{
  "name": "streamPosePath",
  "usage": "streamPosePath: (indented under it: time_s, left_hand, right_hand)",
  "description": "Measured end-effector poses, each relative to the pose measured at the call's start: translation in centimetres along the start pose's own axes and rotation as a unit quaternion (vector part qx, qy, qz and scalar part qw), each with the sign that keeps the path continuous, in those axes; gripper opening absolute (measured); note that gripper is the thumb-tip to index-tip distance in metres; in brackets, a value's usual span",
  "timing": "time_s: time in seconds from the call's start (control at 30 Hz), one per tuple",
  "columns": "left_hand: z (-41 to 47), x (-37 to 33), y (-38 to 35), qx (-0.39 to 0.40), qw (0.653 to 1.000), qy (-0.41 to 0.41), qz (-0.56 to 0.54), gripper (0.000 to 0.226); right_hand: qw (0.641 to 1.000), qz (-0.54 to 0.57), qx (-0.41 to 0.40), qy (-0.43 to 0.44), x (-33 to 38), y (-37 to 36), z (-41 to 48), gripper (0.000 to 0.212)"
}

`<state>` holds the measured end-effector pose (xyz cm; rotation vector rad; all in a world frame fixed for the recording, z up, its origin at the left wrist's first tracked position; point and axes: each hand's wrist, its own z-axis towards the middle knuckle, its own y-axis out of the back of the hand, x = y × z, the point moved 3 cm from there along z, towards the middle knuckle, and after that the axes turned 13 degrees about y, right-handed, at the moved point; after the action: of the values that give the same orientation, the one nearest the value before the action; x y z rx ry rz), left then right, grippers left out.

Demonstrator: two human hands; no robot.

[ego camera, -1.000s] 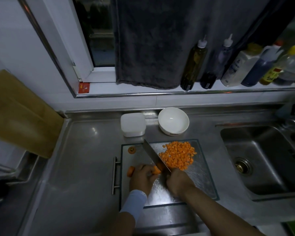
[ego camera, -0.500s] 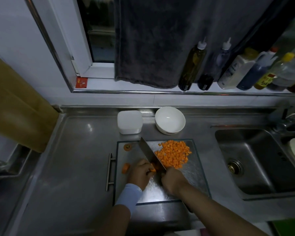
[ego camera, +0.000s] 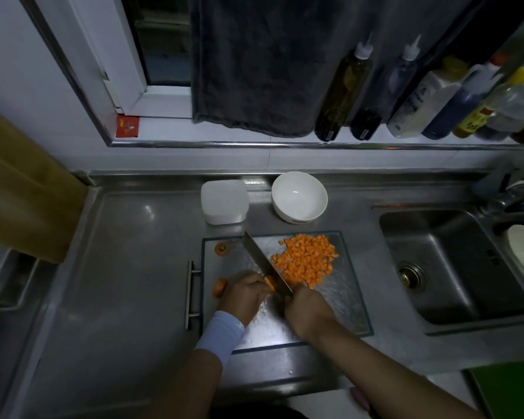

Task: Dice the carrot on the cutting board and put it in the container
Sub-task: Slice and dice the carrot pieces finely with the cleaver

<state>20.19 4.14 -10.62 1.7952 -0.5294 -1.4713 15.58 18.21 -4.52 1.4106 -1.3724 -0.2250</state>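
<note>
A glass cutting board [ego camera: 339, 309] lies on the steel counter. A heap of diced carrot [ego camera: 307, 260] covers its far right part. My left hand [ego camera: 245, 293] holds a short carrot piece [ego camera: 270, 282] down on the board, fingers curled over it. My right hand [ego camera: 307, 309] grips the handle of a cleaver [ego camera: 265, 263], whose blade rests against that piece's right side. A carrot end [ego camera: 220, 287] lies left of my left hand, and a carrot top [ego camera: 222, 248] lies at the board's far left corner. A white square container [ego camera: 224, 201] stands behind the board.
A white bowl [ego camera: 299, 196] stands right of the container. The sink [ego camera: 454, 267] is to the right. Several bottles [ego camera: 344, 86] line the sill under a dark towel [ego camera: 270, 65]. A wooden board [ego camera: 22, 189] leans at the left. The cutting board's metal handle [ego camera: 190, 294] juts left.
The view has shifted a little between frames. My hands and the cleaver stay at the same spot on the board, cutting the carrot piece; the diced heap looks unchanged.
</note>
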Motion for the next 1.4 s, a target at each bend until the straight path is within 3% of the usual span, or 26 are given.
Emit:
streamPosePath:
  time_s: [0.1,0.27,0.43,0.77,1.4]
  left_hand:
    - [0.2,-0.8,0.9,0.002,0.999,-0.027,0.046,0.012]
    - [0.4,-1.3,1.5,0.036,0.996,-0.001,0.084,0.011]
    - [0.9,-1.3,1.1,0.074,0.986,-0.023,0.15,0.029]
    - [0.6,0.3,0.9,0.031,0.998,0.037,0.043,0.014]
    - [0.5,0.5,0.9,0.054,0.99,0.085,0.099,0.016]
  right_hand:
    - [1.0,0.004,-0.009,-0.006,0.7,0.1,-0.8,0.032]
    - [1.0,-0.017,-0.007,-0.013,1.7,0.2,-1.7,0.038]
    - [0.999,-0.032,0.011,-0.018,1.8,0.3,-1.6,0.035]
    - [0.995,-0.057,0.071,-0.028,0.3,-1.4,1.3,0.034]
    - [0.998,0.012,0.03,-0.045,-0.6,-0.5,-2.0,0.031]
